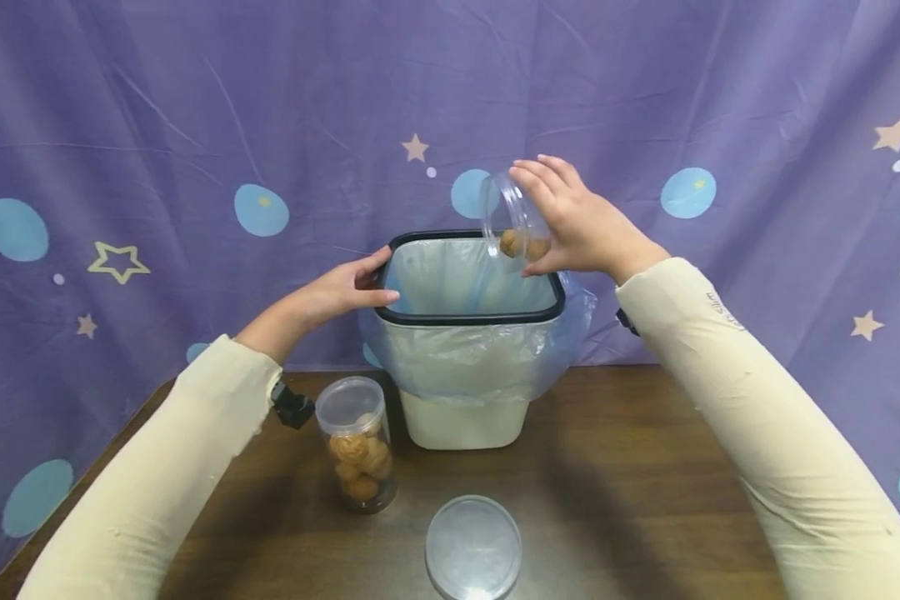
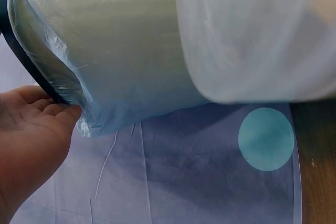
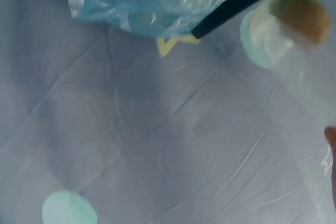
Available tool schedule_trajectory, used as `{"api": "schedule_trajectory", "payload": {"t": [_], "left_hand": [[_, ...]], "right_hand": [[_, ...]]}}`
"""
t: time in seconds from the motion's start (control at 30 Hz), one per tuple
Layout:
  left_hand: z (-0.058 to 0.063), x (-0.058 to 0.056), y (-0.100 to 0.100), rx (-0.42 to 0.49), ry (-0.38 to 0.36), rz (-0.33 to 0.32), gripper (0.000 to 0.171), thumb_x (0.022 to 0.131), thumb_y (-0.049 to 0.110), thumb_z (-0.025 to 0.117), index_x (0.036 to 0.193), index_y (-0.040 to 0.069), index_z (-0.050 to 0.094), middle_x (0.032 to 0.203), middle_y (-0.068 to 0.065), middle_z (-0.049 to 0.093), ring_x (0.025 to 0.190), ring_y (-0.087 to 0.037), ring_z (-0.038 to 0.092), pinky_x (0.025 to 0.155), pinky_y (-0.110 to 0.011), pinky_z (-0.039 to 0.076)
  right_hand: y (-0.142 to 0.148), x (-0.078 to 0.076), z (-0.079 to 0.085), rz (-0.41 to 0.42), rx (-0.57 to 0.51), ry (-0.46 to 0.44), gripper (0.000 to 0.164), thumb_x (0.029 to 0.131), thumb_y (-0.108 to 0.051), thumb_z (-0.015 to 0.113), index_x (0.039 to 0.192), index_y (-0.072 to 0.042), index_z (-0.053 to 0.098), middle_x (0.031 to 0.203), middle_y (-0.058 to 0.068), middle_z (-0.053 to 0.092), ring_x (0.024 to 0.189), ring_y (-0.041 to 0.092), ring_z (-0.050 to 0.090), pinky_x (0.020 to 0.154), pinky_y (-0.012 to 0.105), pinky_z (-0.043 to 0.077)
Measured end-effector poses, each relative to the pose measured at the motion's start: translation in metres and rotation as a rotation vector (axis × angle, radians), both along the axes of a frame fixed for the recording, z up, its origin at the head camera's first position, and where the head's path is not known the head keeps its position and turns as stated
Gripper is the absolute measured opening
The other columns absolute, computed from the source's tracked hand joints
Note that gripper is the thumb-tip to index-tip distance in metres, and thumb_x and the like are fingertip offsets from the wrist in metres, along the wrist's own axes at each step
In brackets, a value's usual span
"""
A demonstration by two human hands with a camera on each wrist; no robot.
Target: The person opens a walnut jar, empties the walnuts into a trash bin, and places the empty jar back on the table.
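A white trash bin [image 1: 461, 425] stands on the table, its black rim [image 1: 465, 318] holding down a light-blue plastic bag [image 1: 480, 362]. My left hand [image 1: 341, 287] grips the left side of that rim, thumb on the near side and fingers curled at the outer edge. Above the bin's right side, my right hand [image 1: 581, 218] holds a clear plastic jar [image 1: 521, 200] tipped on its side, mouth facing left. Round brown walnut-like pieces [image 1: 521, 244] lie along the jar's lower wall. In the right wrist view the jar [image 3: 302, 72] is blurred, and most of the hand is outside the frame.
Left of the bin stands a second clear jar [image 1: 354, 400], lidded and filled with several similar brown pieces [image 1: 360, 458]. A round translucent lid [image 1: 472, 546] lies flat on the brown wooden table [image 1: 645, 500] at the front. A purple curtain [image 1: 330, 100] hangs behind.
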State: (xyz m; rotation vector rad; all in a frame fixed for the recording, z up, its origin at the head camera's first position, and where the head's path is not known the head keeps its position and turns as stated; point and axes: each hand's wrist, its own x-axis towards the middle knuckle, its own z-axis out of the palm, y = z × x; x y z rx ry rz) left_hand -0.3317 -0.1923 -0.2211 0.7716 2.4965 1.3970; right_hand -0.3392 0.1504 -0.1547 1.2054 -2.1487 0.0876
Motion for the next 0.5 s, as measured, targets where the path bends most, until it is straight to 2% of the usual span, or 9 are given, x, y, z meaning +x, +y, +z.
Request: {"api": "schedule_trajectory", "payload": {"t": [0.1,0.2,0.5], "left_hand": [[-0.0002,-0.0009,0.0003,0.004,-0.001,0.003,0.086,0.091,0.026,0.062,0.151,0.006,0.003,0.159,-0.008,0.0,0.143,-0.03,0.012,0.116,-0.045,0.013],[-0.0001,-0.0016,0.0014,-0.001,-0.004,0.004,0.088,0.091,0.028,0.063,0.151,0.007,0.002,0.159,-0.007,-0.001,0.143,-0.03,0.011,0.115,-0.046,0.013],[-0.0013,-0.0015,0.0017,0.001,-0.01,0.006,0.087,0.091,0.026,0.062,0.151,0.007,0.002,0.159,-0.006,-0.001,0.143,-0.029,0.01,0.116,-0.045,0.012]], "right_hand": [[0.0006,0.0,-0.0022,0.017,0.017,-0.01,0.111,0.053,-0.032,0.091,0.14,0.002,0.032,0.143,0.02,0.035,0.135,0.041,0.024,0.099,0.049,0.042],[0.002,0.0006,-0.0026,-0.021,0.03,-0.015,0.111,0.053,-0.032,0.091,0.141,0.002,0.031,0.143,0.019,0.035,0.135,0.041,0.023,0.096,0.05,0.045],[0.0047,0.0002,-0.0003,-0.036,-0.008,-0.019,0.114,0.05,-0.033,0.092,0.14,0.003,0.032,0.143,0.02,0.035,0.134,0.042,0.024,0.105,0.049,0.036]]}}
